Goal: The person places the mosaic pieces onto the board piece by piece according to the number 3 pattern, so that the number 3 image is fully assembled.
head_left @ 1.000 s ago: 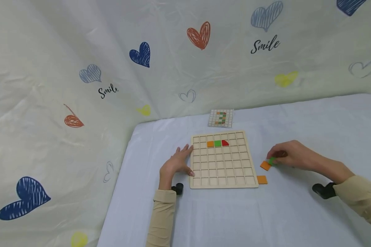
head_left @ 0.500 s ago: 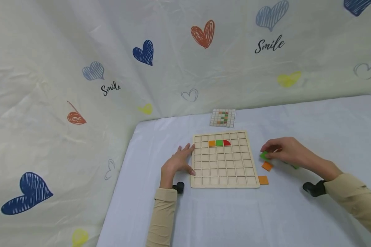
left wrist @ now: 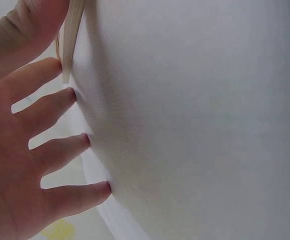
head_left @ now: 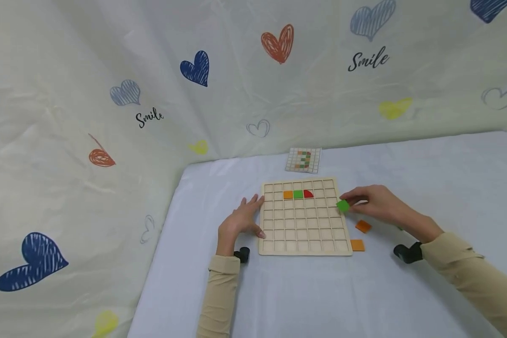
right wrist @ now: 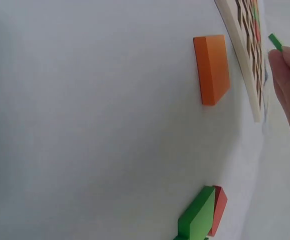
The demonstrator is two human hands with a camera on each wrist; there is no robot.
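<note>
Flat green square tile [head_left: 342, 205] pinched in right hand [head_left: 376, 203], near right edge of wooden grid board [head_left: 301, 224]. Left hand [head_left: 238, 224], fingers spread, touches opposite edge.

1. The bare left hand [head_left: 238, 221] is spread, thumb well apart from the fingers [left wrist: 77, 200], which fan out nearly straight.
2. Its left wrist [head_left: 226, 246] shows bare above a beige fabric left sleeve [head_left: 218, 296], pointing forward.
3. The bare right hand [head_left: 377, 202] bends inward, thumb and fingertips pinching.
4. Its right wrist [head_left: 425, 228] leads into a beige fabric right sleeve [head_left: 469, 281], slanting in from the right.
</note>
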